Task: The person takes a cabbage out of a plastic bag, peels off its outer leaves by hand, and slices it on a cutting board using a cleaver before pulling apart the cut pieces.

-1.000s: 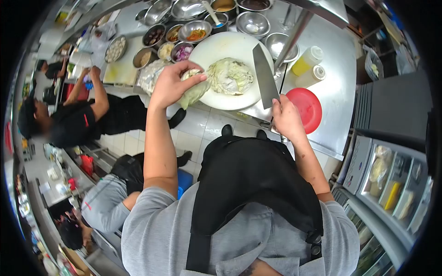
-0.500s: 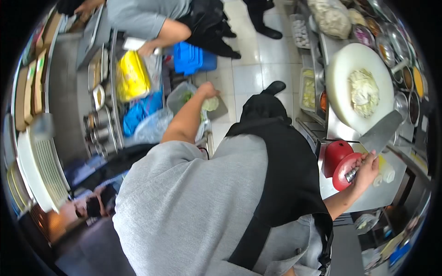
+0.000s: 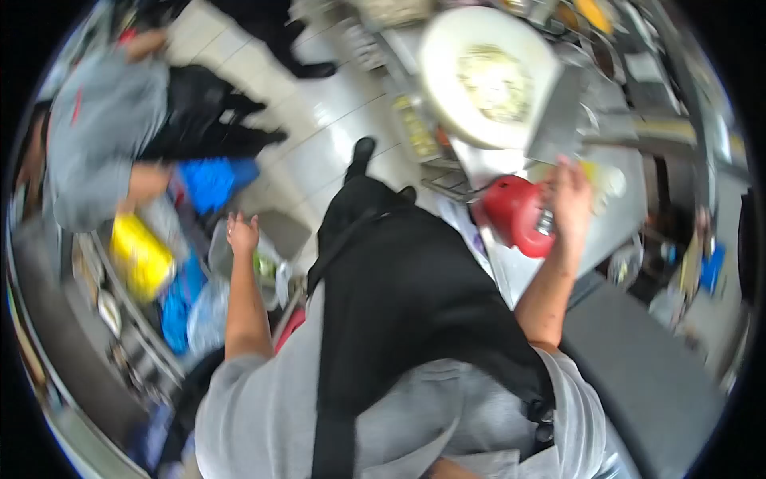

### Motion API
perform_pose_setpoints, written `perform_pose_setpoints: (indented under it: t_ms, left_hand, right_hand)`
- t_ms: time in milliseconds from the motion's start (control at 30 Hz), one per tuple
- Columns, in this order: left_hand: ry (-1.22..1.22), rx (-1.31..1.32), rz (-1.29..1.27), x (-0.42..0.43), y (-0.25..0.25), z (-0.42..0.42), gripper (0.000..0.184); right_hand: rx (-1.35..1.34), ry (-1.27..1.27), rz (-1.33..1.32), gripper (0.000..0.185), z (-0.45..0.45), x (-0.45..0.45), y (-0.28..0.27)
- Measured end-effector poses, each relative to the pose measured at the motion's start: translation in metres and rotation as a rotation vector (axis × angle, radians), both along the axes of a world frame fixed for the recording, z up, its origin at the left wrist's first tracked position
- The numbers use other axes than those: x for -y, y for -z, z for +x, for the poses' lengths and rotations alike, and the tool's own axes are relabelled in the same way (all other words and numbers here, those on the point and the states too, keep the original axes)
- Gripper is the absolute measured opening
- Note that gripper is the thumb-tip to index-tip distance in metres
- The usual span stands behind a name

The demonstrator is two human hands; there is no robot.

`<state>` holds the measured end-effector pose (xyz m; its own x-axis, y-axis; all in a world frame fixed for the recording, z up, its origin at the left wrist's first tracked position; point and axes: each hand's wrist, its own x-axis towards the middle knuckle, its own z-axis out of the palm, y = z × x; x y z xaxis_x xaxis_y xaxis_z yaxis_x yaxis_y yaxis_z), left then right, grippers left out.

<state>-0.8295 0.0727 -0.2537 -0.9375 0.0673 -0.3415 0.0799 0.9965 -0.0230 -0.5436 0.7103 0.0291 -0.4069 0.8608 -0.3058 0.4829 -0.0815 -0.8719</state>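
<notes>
My right hand (image 3: 570, 199) is closed round the handle of a cleaver (image 3: 556, 120). Its broad blade points away from me, beside the right edge of a thick round white cutting board (image 3: 437, 92). A pile of shredded pale cabbage (image 3: 495, 84) lies on that board. Just left of the cleaver's handle is a red rounded object (image 3: 504, 204) on the metal counter. On the other side, my left hand (image 3: 242, 233) is above a grey bin (image 3: 289, 230) with green scraps inside. Its fingers are apart and hold nothing I can see.
A co-worker (image 3: 108, 128) in a grey shirt stands at the left, near a blue bin (image 3: 209, 182) and a yellow package (image 3: 142, 255). Another person's dark-clad legs (image 3: 267, 32) show on the tiled floor. A tray of pale vegetable pieces (image 3: 415, 128) sits below the board's edge.
My view has turned, so the board appears further left. The pale cabbage leaf at my left hand is gone from it, and its fingers have opened. The cleaver stays in my right hand.
</notes>
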Motion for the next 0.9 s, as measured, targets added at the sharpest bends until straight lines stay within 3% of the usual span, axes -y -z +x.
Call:
perform_pose_setpoints:
  t_ms: [33, 100, 133, 167, 233, 267, 300, 367, 433, 533, 700, 800, 867, 900]
  left_hand:
    - [0.068, -0.008, 0.031, -0.051, -0.002, -0.022, 0.070]
    - [0.382, -0.161, 0.740, -0.192, -0.061, -0.029, 0.044]
    - [0.530, -0.214, 0.840, -0.265, -0.106, -0.027, 0.034]
    - [0.579, -0.122, 1.035, -0.327, -0.134, -0.020, 0.035]
    - [0.843, -0.077, 1.168, -0.432, -0.185, -0.009, 0.034]
    - [1.031, -0.131, 1.150, -0.474, -0.196, -0.008, 0.037]
    - [1.116, -0.015, 1.169, -0.511, -0.216, -0.003, 0.037]
    - [1.450, -0.050, 1.001, -0.569, -0.239, 0.002, 0.042]
    - [1.752, -0.298, 0.731, -0.603, -0.241, 0.003, 0.043]
    - [1.954, -0.164, 0.560, -0.633, -0.235, -0.011, 0.037]
    - [1.968, -0.068, 0.531, -0.635, -0.250, -0.016, 0.029]
    - [1.908, 0.031, 0.721, -0.641, -0.253, -0.022, 0.030]
    - [1.663, 0.359, 0.861, -0.647, -0.257, -0.026, 0.027]
    - [1.671, 0.361, 0.857, -0.651, -0.258, -0.027, 0.027]
  right_hand:
    - [-0.084, -0.006, -0.011, 0.027, -0.011, 0.014, -0.006]
    - [-0.092, 0.065, -0.065, 0.026, -0.018, 0.022, -0.021]
    - [-0.070, 0.085, -0.054, 0.026, -0.018, 0.026, -0.025]
    - [-0.044, 0.094, -0.045, 0.027, -0.017, 0.029, -0.028]
    - [-0.064, 0.130, -0.021, 0.027, -0.011, 0.035, -0.026]
    - [-0.060, 0.136, -0.002, 0.028, -0.008, 0.039, -0.027]
    - [-0.073, 0.167, 0.003, 0.028, -0.006, 0.044, -0.032]
    - [-0.044, 0.175, -0.027, 0.028, -0.001, 0.055, -0.039]
    - [-0.053, 0.222, -0.035, 0.029, 0.006, 0.063, -0.039]
    - [0.018, 0.235, 0.070, 0.031, 0.020, 0.074, -0.029]
    - [-0.017, 0.278, 0.096, 0.031, 0.033, 0.089, -0.024]
    - [0.005, 0.281, -0.045, 0.029, 0.033, 0.090, -0.032]
    - [-0.007, 0.276, 0.031, 0.029, 0.034, 0.089, -0.020]
    - [-0.011, 0.269, 0.072, 0.029, 0.035, 0.089, -0.017]
